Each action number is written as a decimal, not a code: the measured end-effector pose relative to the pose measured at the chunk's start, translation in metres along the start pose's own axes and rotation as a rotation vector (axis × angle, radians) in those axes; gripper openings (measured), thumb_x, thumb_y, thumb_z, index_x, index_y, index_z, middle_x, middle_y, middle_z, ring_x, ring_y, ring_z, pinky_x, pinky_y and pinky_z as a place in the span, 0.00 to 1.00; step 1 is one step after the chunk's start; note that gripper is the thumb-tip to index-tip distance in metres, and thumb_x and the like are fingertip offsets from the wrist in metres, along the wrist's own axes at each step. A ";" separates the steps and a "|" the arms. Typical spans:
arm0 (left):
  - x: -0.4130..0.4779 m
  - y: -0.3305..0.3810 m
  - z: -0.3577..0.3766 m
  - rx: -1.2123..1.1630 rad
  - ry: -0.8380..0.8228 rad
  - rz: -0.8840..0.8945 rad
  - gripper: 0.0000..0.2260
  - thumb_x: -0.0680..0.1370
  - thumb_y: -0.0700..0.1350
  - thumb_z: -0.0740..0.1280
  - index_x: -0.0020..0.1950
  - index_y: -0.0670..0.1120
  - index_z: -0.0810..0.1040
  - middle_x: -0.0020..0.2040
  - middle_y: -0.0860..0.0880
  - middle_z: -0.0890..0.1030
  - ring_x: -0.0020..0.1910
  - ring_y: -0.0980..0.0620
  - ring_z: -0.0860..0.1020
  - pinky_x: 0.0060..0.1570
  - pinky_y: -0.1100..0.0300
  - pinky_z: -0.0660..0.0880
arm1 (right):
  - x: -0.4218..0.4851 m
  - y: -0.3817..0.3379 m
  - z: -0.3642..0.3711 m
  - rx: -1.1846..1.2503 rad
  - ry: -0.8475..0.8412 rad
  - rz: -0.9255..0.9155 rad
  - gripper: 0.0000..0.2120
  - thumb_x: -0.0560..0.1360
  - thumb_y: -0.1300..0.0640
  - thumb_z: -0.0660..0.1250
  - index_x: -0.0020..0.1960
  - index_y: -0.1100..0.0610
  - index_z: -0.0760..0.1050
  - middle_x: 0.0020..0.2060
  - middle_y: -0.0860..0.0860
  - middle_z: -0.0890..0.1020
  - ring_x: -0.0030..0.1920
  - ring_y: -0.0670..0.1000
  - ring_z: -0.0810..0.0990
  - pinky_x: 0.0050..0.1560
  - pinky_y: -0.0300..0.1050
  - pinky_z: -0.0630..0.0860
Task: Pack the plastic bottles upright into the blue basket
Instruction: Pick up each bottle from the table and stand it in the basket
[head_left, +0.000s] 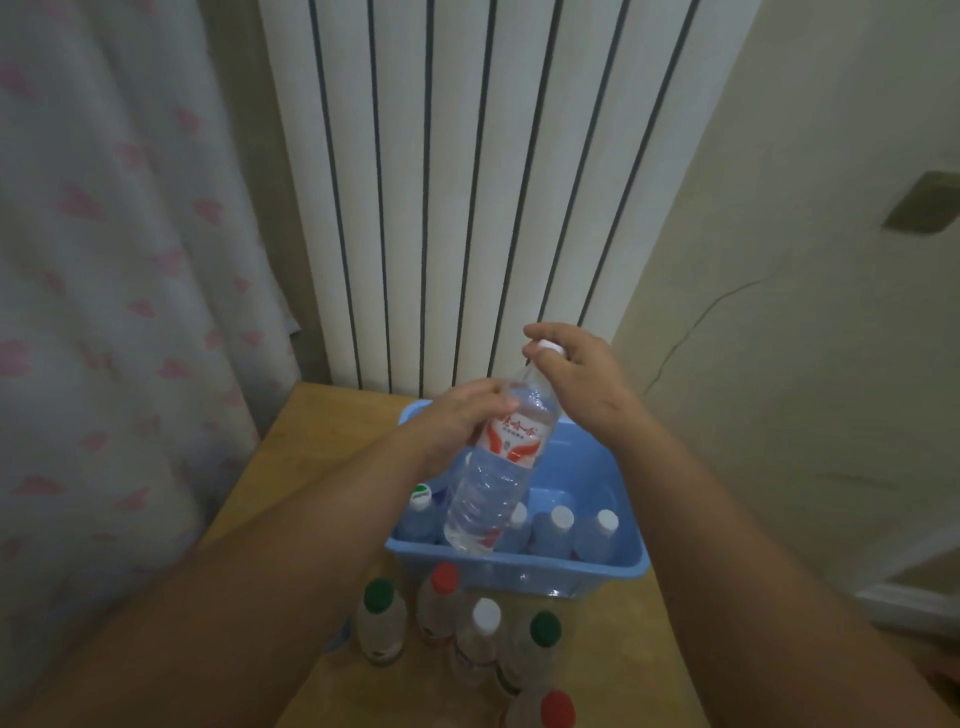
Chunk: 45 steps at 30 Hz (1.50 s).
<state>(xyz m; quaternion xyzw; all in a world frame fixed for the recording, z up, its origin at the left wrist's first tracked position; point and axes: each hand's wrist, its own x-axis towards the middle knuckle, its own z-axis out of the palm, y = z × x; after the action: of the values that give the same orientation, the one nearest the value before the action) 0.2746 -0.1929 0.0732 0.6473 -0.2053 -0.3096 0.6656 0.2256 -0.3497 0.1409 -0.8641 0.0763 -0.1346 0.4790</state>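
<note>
step: seat bottle (491, 486) in blue basket (519, 565) | left grip (462, 421) clamped on label (517, 441), right grip (576, 374) pinching cap (551, 347) | tilted, base over near-row gap | tip upright first, then ease down between capped neighbours (561, 525)

The right hand (571, 374) covers most of the white cap of the clear plastic bottle with the red-and-white label (498, 467). The label print is too blurred to read. The left hand (457, 421) hides the label's left part and a stretch of the left rim of the blue plastic basket (519, 571). The red-capped clear bottle (556, 709) nearest the camera is cut off by the lower edge.
</note>
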 end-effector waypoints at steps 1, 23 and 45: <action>0.004 0.001 0.002 0.010 0.009 0.010 0.09 0.78 0.48 0.67 0.54 0.46 0.80 0.46 0.46 0.84 0.48 0.47 0.83 0.53 0.51 0.77 | 0.002 0.004 -0.002 0.005 0.032 0.009 0.13 0.76 0.55 0.66 0.60 0.52 0.78 0.50 0.46 0.81 0.49 0.46 0.80 0.55 0.49 0.79; 0.105 -0.011 0.027 0.428 0.024 0.012 0.23 0.68 0.44 0.78 0.61 0.50 0.77 0.57 0.52 0.81 0.53 0.54 0.81 0.57 0.50 0.80 | 0.030 0.078 -0.026 -0.206 0.157 0.025 0.18 0.77 0.50 0.66 0.66 0.47 0.74 0.52 0.48 0.79 0.50 0.48 0.77 0.56 0.47 0.76; 0.135 -0.104 0.054 1.488 -0.278 -0.284 0.28 0.65 0.66 0.74 0.63 0.61 0.74 0.58 0.51 0.79 0.60 0.46 0.76 0.60 0.51 0.71 | -0.004 0.179 0.014 -0.382 -0.253 0.389 0.13 0.73 0.56 0.68 0.57 0.50 0.78 0.53 0.50 0.81 0.54 0.53 0.80 0.52 0.46 0.76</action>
<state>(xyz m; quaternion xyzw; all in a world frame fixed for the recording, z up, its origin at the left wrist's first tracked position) 0.3210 -0.3214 -0.0423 0.8998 -0.3562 -0.2510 -0.0231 0.2254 -0.4323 -0.0181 -0.9176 0.2038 0.0852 0.3304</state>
